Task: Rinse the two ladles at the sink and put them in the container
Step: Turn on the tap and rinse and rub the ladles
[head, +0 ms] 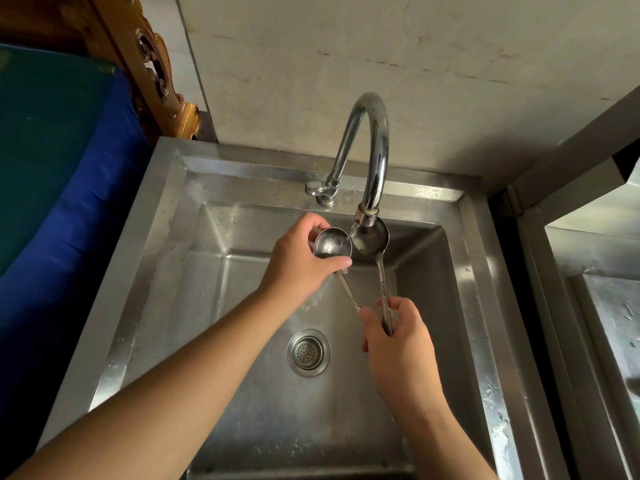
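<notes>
- Two ladles over the sink basin (166, 258), bowls side by side under the tap spout (366, 216). Left ladle (331, 244) has its bowl tipped toward me; right ladle (371, 237) sits just behind the spout tip, rims of the two bowls touching or nearly so.
- My left hand (298, 261) is wrapped round the left ladle's bowl, fingers closed on its rim. My right hand (394, 334) is closed on both handles where they converge.
- A thin stream falls from the spout onto the bowls; splash shows below the left hand. Judgement: rinse step in progress, neither ladle put away yet.
- Next move likely calls for turning each bowl under the stream, then lifting both clear. The container is not in view, so I cannot fix its direction.
- Room: basin open below, drain strainer (308, 353) clear. The spout hangs close above the bowls; lift handles back toward me before raising. A second basin (609, 306) lies to the right, a blue cloth (69, 209) to the left.
</notes>
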Available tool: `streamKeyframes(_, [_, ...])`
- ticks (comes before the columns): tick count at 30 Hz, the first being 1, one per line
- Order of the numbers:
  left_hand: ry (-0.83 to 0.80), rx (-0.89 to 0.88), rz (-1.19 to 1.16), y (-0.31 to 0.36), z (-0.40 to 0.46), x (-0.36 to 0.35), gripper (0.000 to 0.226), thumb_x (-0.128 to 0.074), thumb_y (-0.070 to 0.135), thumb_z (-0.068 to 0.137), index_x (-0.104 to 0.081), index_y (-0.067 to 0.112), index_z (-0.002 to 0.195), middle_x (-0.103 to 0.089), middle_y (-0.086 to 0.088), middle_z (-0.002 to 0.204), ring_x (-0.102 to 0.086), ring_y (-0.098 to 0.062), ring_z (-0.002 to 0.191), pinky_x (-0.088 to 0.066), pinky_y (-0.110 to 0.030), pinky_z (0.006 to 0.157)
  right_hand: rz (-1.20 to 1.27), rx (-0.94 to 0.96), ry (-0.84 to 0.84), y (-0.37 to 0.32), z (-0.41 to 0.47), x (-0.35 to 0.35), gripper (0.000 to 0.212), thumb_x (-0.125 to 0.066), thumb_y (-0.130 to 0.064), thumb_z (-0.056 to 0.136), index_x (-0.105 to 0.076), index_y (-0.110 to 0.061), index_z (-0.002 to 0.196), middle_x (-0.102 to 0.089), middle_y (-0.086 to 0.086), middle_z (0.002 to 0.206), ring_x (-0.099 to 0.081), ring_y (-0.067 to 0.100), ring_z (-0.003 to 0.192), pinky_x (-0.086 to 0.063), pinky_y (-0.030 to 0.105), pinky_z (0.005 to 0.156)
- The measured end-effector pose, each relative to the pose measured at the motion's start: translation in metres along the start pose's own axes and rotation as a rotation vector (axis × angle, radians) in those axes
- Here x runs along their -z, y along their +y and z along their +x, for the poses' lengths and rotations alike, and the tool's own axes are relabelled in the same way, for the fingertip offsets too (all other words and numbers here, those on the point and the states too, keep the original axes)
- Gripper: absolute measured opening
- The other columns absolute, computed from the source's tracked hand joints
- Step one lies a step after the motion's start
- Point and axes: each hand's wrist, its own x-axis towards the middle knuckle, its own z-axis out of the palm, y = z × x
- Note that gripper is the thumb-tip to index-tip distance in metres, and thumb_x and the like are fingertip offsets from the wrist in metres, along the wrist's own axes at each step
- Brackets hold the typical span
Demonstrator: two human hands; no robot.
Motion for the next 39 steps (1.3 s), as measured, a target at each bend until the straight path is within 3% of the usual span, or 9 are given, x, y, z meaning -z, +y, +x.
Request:
streamKeyframes(7, [0.077,-0.039,0.081,0.008,0.010,-0.014,0.040,-0.087,0.043,0.065,-0.055,0.022,0.077,-0.057,0.013,0.057,-0.051,0.000,0.049,-0.039,-0.016,0.045,0.007,-0.007,0.026,0.004,-0.003,0.000,0.010,-0.061,-0.039,0.095,-0.052,-0.036,0.095,-0.070,-0.001,0.072,-0.064,0.015,0.064,-0.050,0.032,0.058])
streamKeyframes(13, [0.048,-0.074,0.020,0.007,0.011,-0.012,0.024,-0.074,0.027,0.087,-0.064,0.008,0.077,-0.063,-0.003,0.063,-0.065,-0.030,0.059,-0.058,-0.044,0.054,0.052,-0.054,0.008,0.011,0.006,0.009,0.013,-0.065,-0.036,0.095,-0.058,-0.031,0.104,-0.068,-0.005,0.057,-0.053,-0.002,0.039,-0.039,0.019,0.042])
streamKeyframes(19, [-0.034,-0.041,0.109,-0.004,0.002,0.005,0.022,-0.055,0.018,0.095,-0.073,0.020,0.108,-0.075,0.004,0.084,-0.064,-0.009,0.071,-0.042,-0.007,0.063,0.137,-0.076,-0.068,0.015,0.012,0.002,0.012,-0.065,-0.035,0.095,-0.060,-0.028,0.104,-0.065,-0.005,0.052,-0.045,0.000,0.033,-0.038,0.022,0.039])
streamKeyframes(22, [-0.154,0.084,-0.113,-0.008,-0.002,0.014,0.043,-0.049,0.011,0.093,-0.066,0.033,0.127,-0.075,0.002,0.112,-0.070,-0.017,0.098,-0.057,-0.037,0.091,0.187,-0.071,-0.097,0.014,0.012,-0.004,0.010,-0.065,-0.033,0.096,-0.061,-0.028,0.103,-0.064,-0.006,0.052,-0.044,0.001,0.033,-0.037,0.023,0.041])
streamKeyframes(24, [-0.180,0.114,-0.220,-0.008,-0.005,0.019,0.057,-0.053,0.005,0.088,-0.063,0.047,0.126,-0.075,0.004,0.111,-0.071,-0.019,0.090,-0.057,-0.050,0.092,0.237,-0.081,-0.120,0.011,0.013,-0.007,0.009,-0.065,-0.030,0.096,-0.062,-0.026,0.104,-0.063,-0.004,0.052,-0.043,0.003,0.033,-0.035,0.024,0.044])
streamKeyframes(27, [-0.175,0.111,-0.310,-0.008,-0.007,0.024,0.067,-0.071,0.008,0.073,-0.061,0.062,0.112,-0.076,0.009,0.108,-0.072,-0.009,0.091,-0.057,-0.037,0.092,0.308,-0.112,-0.173,0.006,0.012,-0.009,0.009,-0.065,-0.029,0.096,-0.062,-0.026,0.104,-0.062,-0.004,0.052,-0.042,0.006,0.034,-0.034,0.022,0.040])
streamKeyframes(32, [-0.027,0.143,-0.254,-0.007,-0.004,0.027,0.053,-0.091,0.013,0.060,-0.069,0.034,0.102,-0.073,0.007,0.097,-0.070,-0.011,0.087,-0.059,-0.029,0.079,0.317,-0.126,-0.223,0.000,0.009,-0.015,0.012,-0.066,-0.030,0.096,-0.062,-0.026,0.106,-0.062,-0.002,0.052,-0.042,0.006,0.035,-0.032,0.023,0.040])
streamKeyframes(35, [0.048,0.160,-0.208,-0.005,0.000,0.025,0.036,-0.091,0.017,0.061,-0.068,0.027,0.087,-0.071,0.003,0.084,-0.069,-0.014,0.072,-0.059,-0.024,0.057,0.351,-0.139,-0.257,0.000,0.003,-0.021,0.010,-0.065,-0.029,0.097,-0.062,-0.027,0.106,-0.061,-0.002,0.052,-0.041,0.006,0.035,-0.031,0.021,0.037])
streamKeyframes(39, [0.105,0.088,-0.021,-0.006,0.005,0.022,0.005,-0.077,0.027,0.080,-0.073,0.027,0.083,-0.072,0.012,0.074,-0.065,-0.002,0.070,-0.046,-0.008,0.053,0.400,-0.189,-0.260,-0.001,0.001,-0.023,0.010,-0.064,-0.028,0.098,-0.062,-0.027,0.107,-0.061,-0.001,0.054,-0.040,0.008,0.035,-0.031,0.020,0.036])
